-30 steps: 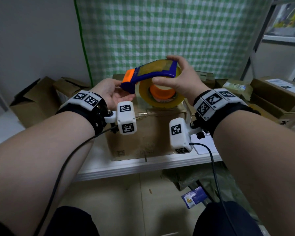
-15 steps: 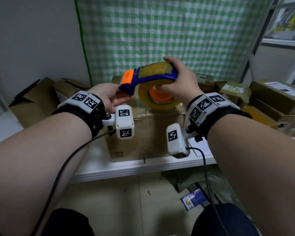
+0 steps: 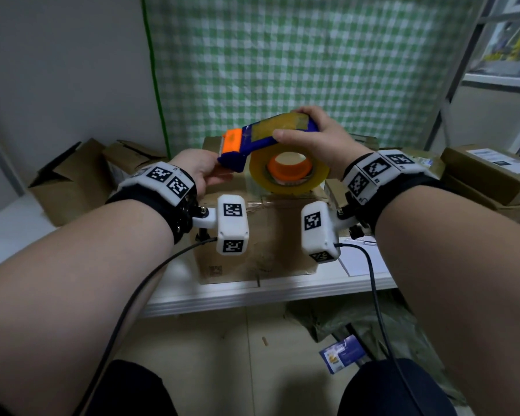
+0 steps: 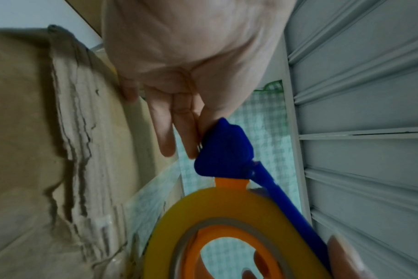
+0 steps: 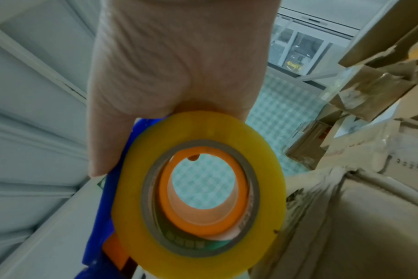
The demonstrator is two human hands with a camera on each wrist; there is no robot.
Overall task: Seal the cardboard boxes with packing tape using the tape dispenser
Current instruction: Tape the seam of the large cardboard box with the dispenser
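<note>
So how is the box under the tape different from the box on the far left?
The box under the tape sits closed and square; the left box gapes open and leans. The tape dispenser hovers over the middle box; nothing is near the left one. Both are brown cardboard.

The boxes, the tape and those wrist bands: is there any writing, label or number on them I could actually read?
No text can be read.
White label on the box at right: print too small.
Inner ring of the tape roll: printed marks, too blurred.
Blue card on the floor: too small.
Wrist bands: only black-and-white square code patterns, no words.
</note>
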